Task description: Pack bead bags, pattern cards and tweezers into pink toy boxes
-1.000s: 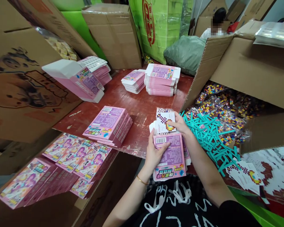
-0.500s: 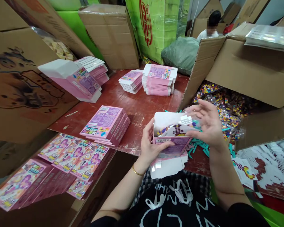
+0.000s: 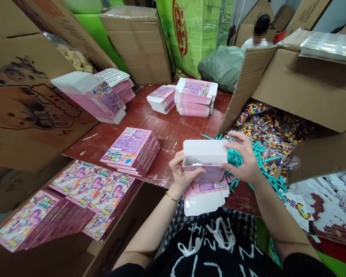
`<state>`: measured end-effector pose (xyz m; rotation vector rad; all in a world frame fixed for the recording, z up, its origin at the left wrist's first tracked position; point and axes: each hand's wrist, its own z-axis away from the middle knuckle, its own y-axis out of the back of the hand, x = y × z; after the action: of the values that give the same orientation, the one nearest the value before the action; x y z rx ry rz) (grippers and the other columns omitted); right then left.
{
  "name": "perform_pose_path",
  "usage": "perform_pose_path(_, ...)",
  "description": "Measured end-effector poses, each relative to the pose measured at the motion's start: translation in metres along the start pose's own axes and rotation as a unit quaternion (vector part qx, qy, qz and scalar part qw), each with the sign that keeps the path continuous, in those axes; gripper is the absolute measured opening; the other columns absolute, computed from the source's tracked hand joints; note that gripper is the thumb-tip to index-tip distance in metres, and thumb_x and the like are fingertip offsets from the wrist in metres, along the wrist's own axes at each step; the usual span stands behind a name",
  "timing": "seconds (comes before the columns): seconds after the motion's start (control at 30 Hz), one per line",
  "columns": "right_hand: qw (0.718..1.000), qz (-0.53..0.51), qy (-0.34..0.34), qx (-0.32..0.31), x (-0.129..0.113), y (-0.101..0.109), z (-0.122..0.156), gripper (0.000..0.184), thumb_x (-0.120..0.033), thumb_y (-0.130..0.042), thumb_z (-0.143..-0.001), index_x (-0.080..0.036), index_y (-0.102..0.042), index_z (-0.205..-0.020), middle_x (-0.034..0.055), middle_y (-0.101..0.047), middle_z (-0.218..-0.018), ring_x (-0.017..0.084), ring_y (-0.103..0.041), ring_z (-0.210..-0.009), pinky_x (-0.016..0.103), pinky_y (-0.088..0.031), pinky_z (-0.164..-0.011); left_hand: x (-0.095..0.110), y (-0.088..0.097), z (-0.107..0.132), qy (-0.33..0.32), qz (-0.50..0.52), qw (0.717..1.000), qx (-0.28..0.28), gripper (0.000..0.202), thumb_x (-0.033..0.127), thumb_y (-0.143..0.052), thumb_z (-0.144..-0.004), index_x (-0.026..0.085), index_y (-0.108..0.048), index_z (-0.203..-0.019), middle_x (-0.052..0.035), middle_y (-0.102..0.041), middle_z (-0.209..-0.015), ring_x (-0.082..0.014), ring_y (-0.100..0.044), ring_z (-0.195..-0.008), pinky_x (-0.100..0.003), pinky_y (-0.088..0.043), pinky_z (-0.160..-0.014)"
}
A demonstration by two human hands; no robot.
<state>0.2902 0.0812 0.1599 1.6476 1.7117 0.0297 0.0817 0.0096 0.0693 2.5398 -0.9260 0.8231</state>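
Note:
An upright pink cardboard box [image 3: 206,169] with its white lid flap raised is held in front of my body. My left hand [image 3: 182,171] grips its left end, thumb across the front panel. My right hand [image 3: 242,157] pinches the right end, its thumb at the front rim and its fingers at the raised flap. Something white and clear plastic shows just inside the opening; the rest of the contents is hidden. Below the box, a flat unfolded pink carton [image 3: 206,200] with white flaps lies near my lap.
Several turquoise sticks [image 3: 259,154] lie beside my right hand. Behind them a big carton [image 3: 302,96] holds bags of coloured beads [image 3: 273,123]. Pink boxes [image 3: 129,150] are stacked at left, with more boxes [image 3: 86,188] below. Flat cartons [image 3: 194,98] stand at the back; a person [image 3: 258,32] is beyond.
The patterned card and clear bag that stuck out of the box have gone down inside. My right hand has moved left and down from the bag to the box's right end.

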Motion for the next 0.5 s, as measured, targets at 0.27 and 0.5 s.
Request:
perform_pose_path(0.27,0.981,0.057,0.116,0.148,0.009,-0.051,0.052,0.048,-0.03,-0.068,-0.101,-0.036,-0.043,-0.141,0.0079,-0.063,-0.121,0.027,-0.067,-0.103,0.049,-0.061,-0.086,0.022,0.01,-0.012,-0.08,0.087,0.991,-0.057,0.045,0.035,-0.08,-0.08,0.029,-0.041,-0.101,-0.0008,-0.064,-0.101,-0.0204,-0.067,-0.091,-0.043,-0.056,-0.08)
perform_pose_path(0.5,0.985,0.051,0.165,-0.024,-0.002,-0.021,0.051,0.045,-0.055,-0.053,-0.105,-0.025,-0.052,-0.138,0.0148,-0.054,-0.138,0.036,-0.053,-0.127,0.058,-0.052,-0.1,0.012,0.028,-0.015,-0.11,0.133,0.981,-0.091,0.055,0.039,-0.08,-0.08,0.04,-0.04,-0.117,0.0037,-0.07,-0.095,-0.0206,-0.07,-0.088,-0.044,-0.058,-0.08)
